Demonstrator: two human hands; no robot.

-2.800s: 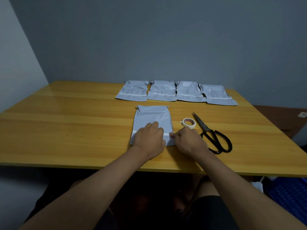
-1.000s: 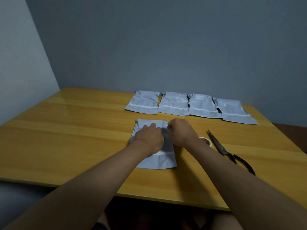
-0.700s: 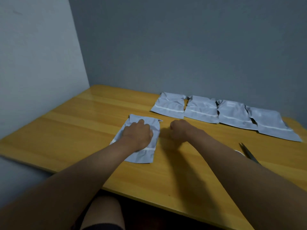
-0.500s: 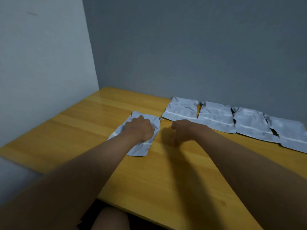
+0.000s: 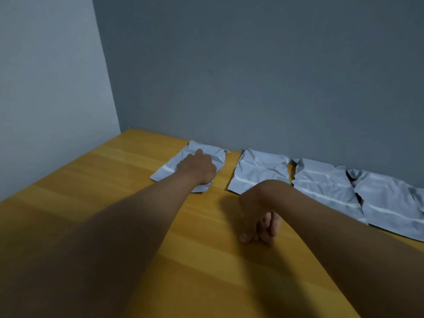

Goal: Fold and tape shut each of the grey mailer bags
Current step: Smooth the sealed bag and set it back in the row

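Note:
A row of several grey mailer bags lies along the back of the wooden table (image 5: 110,193), each with a white strip across it. My left hand (image 5: 198,169) rests flat on the leftmost bag (image 5: 214,156), fingers stretched over it, at the far left end of the row. The neighbouring bag (image 5: 259,171) lies just to its right with a narrow gap of table between them, then two more bags (image 5: 323,182) (image 5: 390,203). My right hand (image 5: 259,223) sits on bare table nearer to me, wrist bent, fingers curled in and holding nothing.
The grey back wall (image 5: 252,88) runs directly behind the bags, and a lighter side wall (image 5: 46,88) closes the table's left side. The tape roll and scissors are out of view.
My left hand slid the taped bag away from me and leftward to the left end of the back row. My right hand let go of it and pulled back onto bare table. The view swung left.

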